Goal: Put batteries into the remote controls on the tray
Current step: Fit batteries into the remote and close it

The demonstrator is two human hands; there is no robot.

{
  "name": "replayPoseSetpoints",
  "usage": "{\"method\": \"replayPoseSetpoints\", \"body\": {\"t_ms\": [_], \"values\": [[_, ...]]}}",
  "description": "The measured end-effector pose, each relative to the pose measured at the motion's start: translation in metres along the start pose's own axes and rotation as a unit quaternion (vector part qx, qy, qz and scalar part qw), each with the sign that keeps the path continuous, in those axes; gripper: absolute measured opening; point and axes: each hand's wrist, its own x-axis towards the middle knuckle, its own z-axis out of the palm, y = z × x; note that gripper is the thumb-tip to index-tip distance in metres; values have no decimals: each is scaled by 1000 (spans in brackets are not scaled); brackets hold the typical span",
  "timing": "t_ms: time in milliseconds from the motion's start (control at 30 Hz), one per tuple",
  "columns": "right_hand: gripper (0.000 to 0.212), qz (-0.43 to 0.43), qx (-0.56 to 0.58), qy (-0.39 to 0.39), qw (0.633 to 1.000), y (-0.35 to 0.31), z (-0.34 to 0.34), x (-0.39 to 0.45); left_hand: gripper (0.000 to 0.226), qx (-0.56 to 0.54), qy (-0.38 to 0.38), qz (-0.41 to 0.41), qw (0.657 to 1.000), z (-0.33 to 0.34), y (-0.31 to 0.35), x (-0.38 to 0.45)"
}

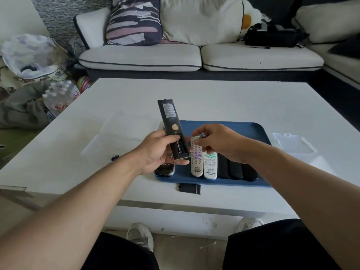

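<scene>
Left hand [157,151] grips black remote [172,129] back-side up above tray's left edge, battery bay open, one battery [179,147] seated inside; right hand [218,142] pinches a small item at fingertips just beside the bay, can't tell what; blue tray [253,129] near table [214,98] front edge holds two white remotes [203,164] and several black ones; loose black cover [189,189] at table's front edge, touching tray.

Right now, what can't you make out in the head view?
- Right hand: it pinches something small; too small and blurred to name.
- Black remote in the left hand: one battery shows in the open bay; the thumb hides the bay's upper end.
- Black remotes on the tray: the right forearm covers their upper ends.
- Dark item on the table: half behind the left forearm, too small.
</scene>
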Motion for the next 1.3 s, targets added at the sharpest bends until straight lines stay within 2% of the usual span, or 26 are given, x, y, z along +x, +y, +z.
{"method": "replayPoseSetpoints", "body": {"t_ms": [100,300,467,533,633,767,867,933,1067,1167,1233,1300], "values": [[32,13,42,-29,999,5,-4,-1,27,-3,19,22,1000,0,3,0],[8,-47,17,11,999,4,-2,-2,25,-14,39,51,998,0,5,1],[10,-127,-5,77,989,-8,0,-9,23,-19,41,56,997,1,5,1],[10,-142,-25,64,987,-12,5,-10,23,-18,50,66,996,2,5,2],[12,-129,-29,23,991,-15,16,-12,16,8,65,76,995,2,4,2],[3,-129,-45,62,989,-19,16,-11,17,19,57,65,996,-1,2,2],[32,-91,-17,47,995,-19,13,-9,21,14,58,58,997,0,1,2],[40,-72,-62,35,995,-19,16,-9,23,12,62,58,996,1,1,2],[16,-95,-190,78,974,-22,27,-13,21,28,68,71,995,4,0,4],[16,-78,-272,115,952,-25,35,-14,23,65,67,90,991,8,-1,3],[14,-59,-295,125,945,-28,38,-14,27,92,63,99,989,9,-3,2],[12,-32,-258,115,959,-31,35,-14,29,99,63,101,988,10,-2,1]]}}
